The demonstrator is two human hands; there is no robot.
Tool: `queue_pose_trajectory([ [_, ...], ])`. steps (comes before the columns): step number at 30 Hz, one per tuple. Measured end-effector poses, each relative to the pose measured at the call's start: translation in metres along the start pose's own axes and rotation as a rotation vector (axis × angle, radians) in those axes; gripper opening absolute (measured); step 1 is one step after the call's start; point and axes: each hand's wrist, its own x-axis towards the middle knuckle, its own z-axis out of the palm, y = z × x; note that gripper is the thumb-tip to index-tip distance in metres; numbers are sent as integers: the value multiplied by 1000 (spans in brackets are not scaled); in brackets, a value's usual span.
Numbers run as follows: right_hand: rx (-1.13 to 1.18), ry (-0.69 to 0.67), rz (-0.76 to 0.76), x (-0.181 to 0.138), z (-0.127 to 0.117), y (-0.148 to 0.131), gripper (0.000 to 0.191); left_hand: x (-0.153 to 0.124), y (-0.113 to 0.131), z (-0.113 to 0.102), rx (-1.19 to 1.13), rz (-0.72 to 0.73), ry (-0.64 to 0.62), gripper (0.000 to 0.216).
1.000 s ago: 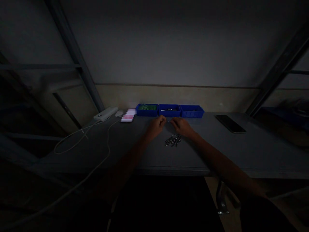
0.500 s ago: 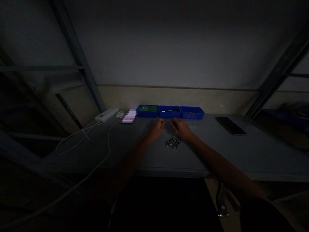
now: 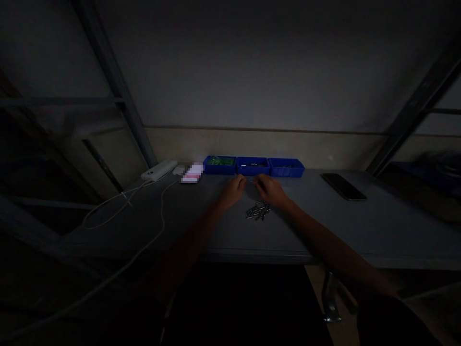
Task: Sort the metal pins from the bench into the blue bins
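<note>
My left hand (image 3: 233,190) and my right hand (image 3: 269,189) face each other a short way apart over the grey table (image 3: 230,235), just in front of the blue bins. Both are closed in a pinch. What sits in the fingertips is too small and dark to make out. Close below my right hand lies a loose pile of slim metal pins (image 3: 257,211). The middle blue bin (image 3: 253,171), behind my hands, holds a few thin metal pieces.
The left blue bin (image 3: 220,170) contains green bags; the right blue bin (image 3: 286,172) holds small dark pieces. A dark phone (image 3: 344,186) lies to the right. At left are a white power bank (image 3: 159,170), a phone with a blurred screen (image 3: 192,173) and a white cable (image 3: 163,211).
My left hand has shifted slightly left, and the gap between the fingertips is a little wider. My right hand stays almost in place, and the pile looks the same.
</note>
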Motion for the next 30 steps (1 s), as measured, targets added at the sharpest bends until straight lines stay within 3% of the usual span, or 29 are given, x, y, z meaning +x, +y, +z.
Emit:
queue_pose_trajectory([
  [5,-35,-8,37,1,-2,-1,22,0,2,-3,-78,44,15,9],
  [13,-40,-10,15,2,-5,-5,22,1,0,-3,-54,27,35,14],
  [16,-64,93,76,5,-16,1,24,-2,-2,1,-80,7,-113,14],
  [21,-100,528,246,10,-53,9,30,-7,1,-1,-112,54,-500,19],
  [24,-167,689,349,17,-71,15,36,-7,3,-6,-144,88,-626,20],
  [26,-253,648,499,21,-76,24,39,-7,4,-8,-165,91,-652,17],
  [30,-362,211,819,16,-70,46,55,-8,6,-7,-177,58,-643,13],
])
